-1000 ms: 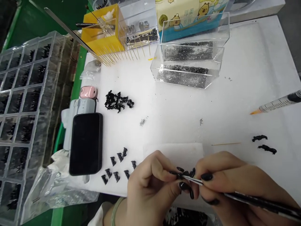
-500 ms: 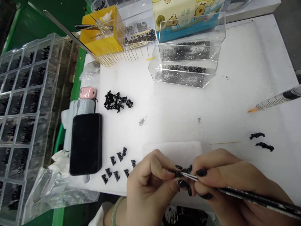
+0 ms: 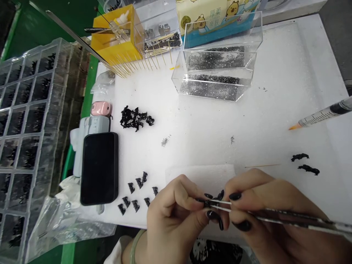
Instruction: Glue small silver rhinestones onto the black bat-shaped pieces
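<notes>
Along the far side: one cream-and-blue printed pack, lettered 厚柔亲肤. At the near side: one small glossy black piece, pinched in my left hand, its axis hidden; slim black-and-silver tweezers, gripped by my right hand, long axis crosswise, tips slightly parted, pointing left at the piece.

White tabletop, black pieces, clear trays

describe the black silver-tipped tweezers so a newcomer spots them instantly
At the white tabletop's near edge, find the black-nailed right hand. It grips the slim black tweezers; unlike the thin tan stick beyond, they have two parted, silver-tipped prongs.
</notes>
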Demonstrator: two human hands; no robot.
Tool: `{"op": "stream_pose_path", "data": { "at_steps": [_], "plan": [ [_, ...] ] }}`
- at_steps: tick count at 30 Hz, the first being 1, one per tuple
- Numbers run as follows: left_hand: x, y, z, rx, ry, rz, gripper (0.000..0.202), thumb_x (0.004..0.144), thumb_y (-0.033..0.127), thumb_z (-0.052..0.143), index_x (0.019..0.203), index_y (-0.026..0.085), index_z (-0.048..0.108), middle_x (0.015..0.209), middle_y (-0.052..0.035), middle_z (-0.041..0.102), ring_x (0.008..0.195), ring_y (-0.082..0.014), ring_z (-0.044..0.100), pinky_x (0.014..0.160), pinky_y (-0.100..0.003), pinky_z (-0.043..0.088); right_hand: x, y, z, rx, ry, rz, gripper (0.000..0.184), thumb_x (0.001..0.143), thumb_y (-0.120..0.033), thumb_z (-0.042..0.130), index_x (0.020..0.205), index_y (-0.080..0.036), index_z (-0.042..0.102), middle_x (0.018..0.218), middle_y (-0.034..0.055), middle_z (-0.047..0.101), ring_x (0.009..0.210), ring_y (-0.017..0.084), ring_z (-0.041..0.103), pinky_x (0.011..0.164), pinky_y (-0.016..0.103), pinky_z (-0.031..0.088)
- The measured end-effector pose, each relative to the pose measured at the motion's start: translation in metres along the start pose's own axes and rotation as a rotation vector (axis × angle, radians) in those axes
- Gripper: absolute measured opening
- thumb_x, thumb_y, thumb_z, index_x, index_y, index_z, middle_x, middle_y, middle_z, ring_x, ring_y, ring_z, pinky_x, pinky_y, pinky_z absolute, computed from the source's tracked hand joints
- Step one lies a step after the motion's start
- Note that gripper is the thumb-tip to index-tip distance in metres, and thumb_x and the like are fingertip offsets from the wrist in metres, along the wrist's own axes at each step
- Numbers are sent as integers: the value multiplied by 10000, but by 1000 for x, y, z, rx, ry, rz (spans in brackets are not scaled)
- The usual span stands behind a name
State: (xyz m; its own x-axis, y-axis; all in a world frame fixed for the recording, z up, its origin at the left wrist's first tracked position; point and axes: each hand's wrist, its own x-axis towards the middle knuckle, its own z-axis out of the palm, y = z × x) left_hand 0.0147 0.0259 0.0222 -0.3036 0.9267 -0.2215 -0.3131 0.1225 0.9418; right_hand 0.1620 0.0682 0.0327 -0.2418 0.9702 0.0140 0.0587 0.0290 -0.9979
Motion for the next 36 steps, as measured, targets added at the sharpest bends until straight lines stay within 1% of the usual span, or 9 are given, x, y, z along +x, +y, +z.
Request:
{"op": "stream_pose_path", "data": {
  "at_steps": [4, 6, 9, 14, 19, 22, 26, 31, 36],
  "plan": [
    [-1, -1, 1, -48, -12, -3, 338, 753, -133, 760, 706, 154, 588, 773, 31, 664, 659, -86, 735, 639, -121, 626, 8, 4, -11, 4, -123, 0, 79, 1002, -222, 669, 971, -286, 635, 911, -12, 695, 812, 113, 713, 692, 131, 598],
    [-2, -1, 2, -70, -12, -5, 340, 772, -117, 766, 701, 155, 574, 766, 32, 651, 652, -90, 743, 633, -123, 626, 9, 5, -14, 50, -135, 39, 71, 1018, -241, 667, 998, -303, 638, 933, -12, 687, 818, 113, 713, 702, 127, 604],
    [-2, -1, 4, -95, -8, -13, 337, 803, -89, 769, 701, 156, 561, 762, 33, 631, 648, -98, 749, 627, -135, 633, 7, 5, -15, 132, -163, 95, 93, 1044, -235, 644, 1036, -326, 632, 952, -19, 672, 766, 95, 702, 696, 120, 605],
    [0, -2, 4, -169, -60, -30, 314, 841, -77, 748, 725, 156, 571, 788, 23, 633, 659, -135, 779, 597, -176, 663, 9, 5, -14, 186, -225, 117, 104, 1056, -226, 631, 1035, -328, 623, 949, -27, 681, 734, 83, 702, 683, 110, 599],
    [0, -3, 2, -219, -71, -37, 278, 878, -74, 709, 748, 151, 609, 813, 18, 648, 680, -150, 798, 618, -205, 692, 13, 7, -12, 225, -234, 165, 102, 1063, -233, 624, 1037, -332, 618, 930, -36, 678, 698, 68, 680, 615, 91, 560],
    [0, -2, 2, -198, -74, -27, 289, 855, -100, 714, 751, 149, 611, 815, 20, 655, 684, -137, 797, 622, -171, 677, 12, 6, -13, 234, -241, 166, 107, 1070, -228, 611, 1031, -327, 614, 911, -39, 670, 682, 61, 665, 587, 85, 536],
    [0, -2, 2, -150, -72, -17, 296, 847, -84, 742, 738, 149, 597, 805, 21, 656, 677, -117, 784, 641, -146, 659, 12, 3, -14, 262, -244, 199, 120, 1077, -213, 599, 1028, -320, 625, 904, -37, 674, 686, 62, 671, 574, 92, 525],
    [-2, -3, 0, -200, -99, -27, 266, 885, -49, 736, 755, 144, 608, 820, 18, 662, 704, -128, 801, 633, -138, 659, 17, 4, -12, 319, -254, 225, 109, 1086, -283, 595, 981, -300, 618, 807, -54, 661, 634, 69, 672, 611, 144, 573],
    [-4, -3, -1, -219, -67, -54, 226, 896, -5, 765, 769, 144, 650, 818, 12, 678, 666, -111, 781, 618, -140, 665, 21, 5, -10, 374, -246, 283, 146, 1067, -319, 637, 936, -254, 629, 710, -39, 674, 591, 88, 688, 602, 163, 599]
  ]
}}
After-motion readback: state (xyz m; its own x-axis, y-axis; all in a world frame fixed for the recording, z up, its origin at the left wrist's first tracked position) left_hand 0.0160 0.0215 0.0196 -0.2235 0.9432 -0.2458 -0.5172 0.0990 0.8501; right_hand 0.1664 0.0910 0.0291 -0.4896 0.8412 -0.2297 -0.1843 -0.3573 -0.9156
